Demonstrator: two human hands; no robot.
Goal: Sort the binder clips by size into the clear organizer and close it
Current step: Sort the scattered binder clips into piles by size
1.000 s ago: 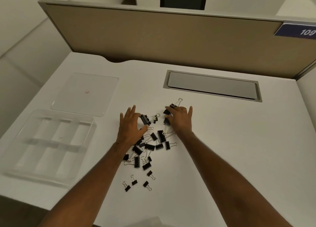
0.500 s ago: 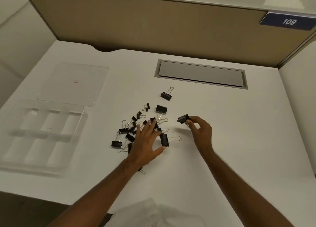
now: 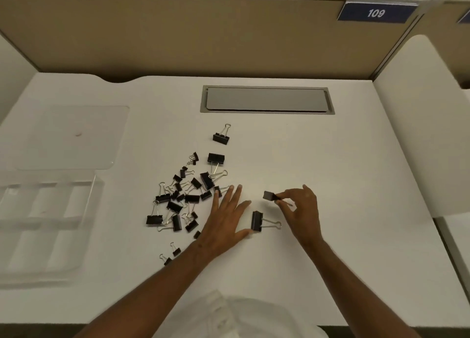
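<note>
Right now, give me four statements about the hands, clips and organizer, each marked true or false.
1. The right hand pinches a binder clip in its grip. True.
2. The clear organizer already holds several clips. False: its compartments look empty.
3. The left hand lies open and flat on the desk, holding nothing. True.
4. The lid is closed on the organizer. False: it lies apart on the desk behind it.

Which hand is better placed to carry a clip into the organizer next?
Left, probably. The left hand lies flat and empty between the pile and the clear organizer, on its side. The right hand pinches a large clip, farther away.
</note>
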